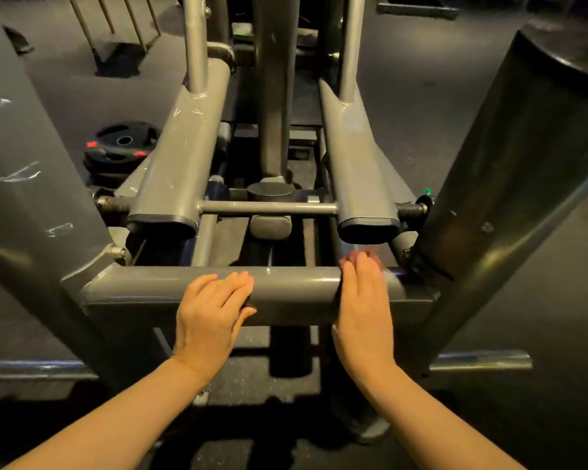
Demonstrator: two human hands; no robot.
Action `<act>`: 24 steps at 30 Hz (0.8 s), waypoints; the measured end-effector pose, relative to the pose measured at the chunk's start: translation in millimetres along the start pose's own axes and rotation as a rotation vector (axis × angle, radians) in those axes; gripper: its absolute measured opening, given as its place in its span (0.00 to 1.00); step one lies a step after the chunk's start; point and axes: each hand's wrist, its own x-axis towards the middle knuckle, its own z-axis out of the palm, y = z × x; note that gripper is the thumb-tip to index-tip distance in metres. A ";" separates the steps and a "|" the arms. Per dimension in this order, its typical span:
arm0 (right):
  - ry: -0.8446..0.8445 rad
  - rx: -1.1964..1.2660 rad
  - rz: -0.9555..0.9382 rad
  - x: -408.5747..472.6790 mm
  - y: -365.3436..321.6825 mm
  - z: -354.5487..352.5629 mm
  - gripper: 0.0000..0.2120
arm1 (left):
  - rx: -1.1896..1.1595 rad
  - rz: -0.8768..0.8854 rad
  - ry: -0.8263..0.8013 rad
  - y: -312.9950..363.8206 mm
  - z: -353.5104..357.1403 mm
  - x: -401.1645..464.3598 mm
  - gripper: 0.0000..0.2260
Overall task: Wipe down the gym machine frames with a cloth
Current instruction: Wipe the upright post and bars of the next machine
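Item: grey gym machine frame, seen from above.

Front crossbar (296, 286): horizontal grey tube, joined at each end to a slanted upright. Left upright (31, 184) bears pale scuff marks; right upright (510, 184) is darker and glossy.

Left hand (211, 310): lies flat on the crossbar left of centre, fingers straight and together over the top of the tube, thumb against its near face. Grip apart; nothing held.

Right hand (365, 300): lies over the crossbar right of centre, fingers extended across the tube, fingertips blurred. Grip apart; whether anything sits beneath the palm cannot be told.

Cloth: not visible in either hand or on the frame.

Behind the crossbar: two sloping grey arms, left arm (180, 157) and right arm (357, 164), each ending in a dark capped end, linked by a thin cross rod (269, 207). A central post (275, 96) rises between them.

Floor (421, 96): dark; a stack of black weight plates (121, 150) with red marks lies left of the machine.
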 end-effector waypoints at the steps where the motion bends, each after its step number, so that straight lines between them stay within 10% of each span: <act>1: 0.001 0.070 -0.054 5.7 -21.8 4.8 0.36 | -0.006 -0.007 -0.016 1.9 -2.0 2.5 0.25; 8: -0.184 0.128 -0.295 14.3 -74.3 -14.7 0.34 | -0.045 -0.062 -0.149 8.9 -11.8 9.3 0.25; 15: -0.221 -0.129 0.172 15.8 -32.3 -36.1 0.44 | -0.163 -0.092 -0.284 7.1 -22.6 14.7 0.27; 24: -0.327 0.125 -0.287 32.6 -137.2 -13.5 0.32 | -0.146 -0.265 -0.277 -8.8 -46.6 14.3 0.18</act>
